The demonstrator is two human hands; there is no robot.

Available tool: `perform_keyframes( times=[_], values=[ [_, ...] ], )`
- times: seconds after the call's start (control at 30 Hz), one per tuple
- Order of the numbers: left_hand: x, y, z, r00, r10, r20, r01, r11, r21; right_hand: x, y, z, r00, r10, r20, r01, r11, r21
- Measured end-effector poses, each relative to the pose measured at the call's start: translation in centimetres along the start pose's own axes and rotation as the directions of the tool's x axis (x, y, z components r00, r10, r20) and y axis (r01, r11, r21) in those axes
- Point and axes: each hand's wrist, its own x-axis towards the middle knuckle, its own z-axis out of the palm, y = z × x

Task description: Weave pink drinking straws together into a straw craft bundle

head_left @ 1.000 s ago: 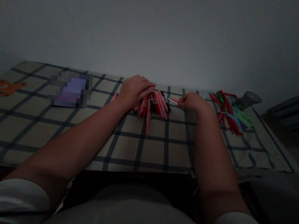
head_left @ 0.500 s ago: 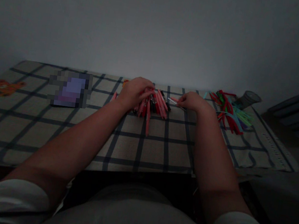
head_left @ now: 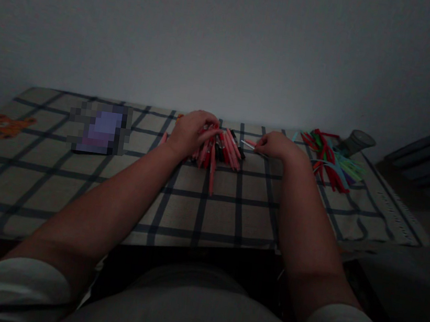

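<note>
Checked-cloth worktop (head_left: 219, 218): pen-like sticks (head_left: 234, 154) heaped centrally
Left hand (head_left: 190, 132): curled over heap; grip, we can't tell
Right hand (head_left: 275, 145): pinching slim sticks (head_left: 248, 145)
Handling: we'd press lightly, nothing rolls

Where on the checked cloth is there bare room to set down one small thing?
Bare cloth lies between the forearms, in front of the pink sticks; another patch lies between the blurred purple object and the orange figure. Crowded: around the left hand and sticks, and at right, where coloured strips lie beside the cup.
</note>
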Motion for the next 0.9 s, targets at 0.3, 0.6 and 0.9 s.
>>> perform_keyframes(
  times=[0.3, 0.6, 0.9],
  values=[
    [0.2, -0.4, 0.1, 0.999, 0.031, -0.008, -0.031, 0.998, 0.059, -0.3, 0.0, -0.1, 0.997, -0.028, -0.067, 0.033, 0.997, 0.074],
    [0.7, 0.2, -0.4, 0.995, 0.074, 0.069, -0.082, 0.991, 0.109, 0.1, 0.0, 0.1, 0.974, -0.146, -0.171, 0.189, 0.944, 0.269],
    [0.8, -1.3, 0.9, 0.998, 0.031, 0.062, -0.04, 0.988, 0.152, 1.1, -0.5, 1.3, 0.919, -0.255, -0.3, 0.378, 0.786, 0.49]
  ],
)
